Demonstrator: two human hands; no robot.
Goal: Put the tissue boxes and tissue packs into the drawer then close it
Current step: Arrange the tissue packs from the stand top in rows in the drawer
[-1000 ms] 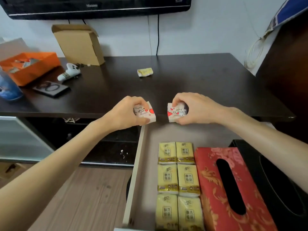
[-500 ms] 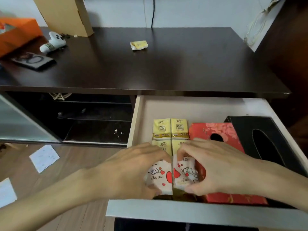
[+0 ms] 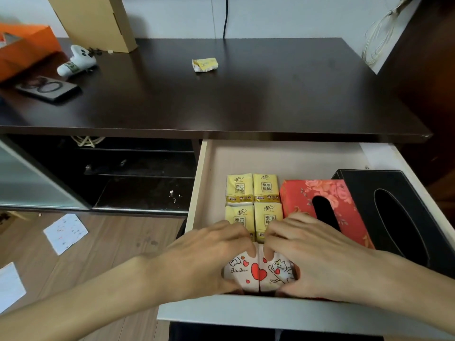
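The white drawer stands pulled out under the dark table. Inside it lie several yellow tissue packs in two columns, a red floral tissue box beside them and a black tissue box at the right. My left hand grips a white heart-print tissue pack and my right hand grips a white cat-print tissue pack. Both packs sit side by side, touching, at the drawer's front, on top of the yellow column. One yellow tissue pack lies on the table.
On the table's left are a cardboard box, an orange box, a white game controller and a dark flat device. Paper sheets lie on the wooden floor. An open dark shelf is left of the drawer.
Both hands carried the two white printed packs from the table's front edge down into the front of the drawer. The view tilted downward with them.
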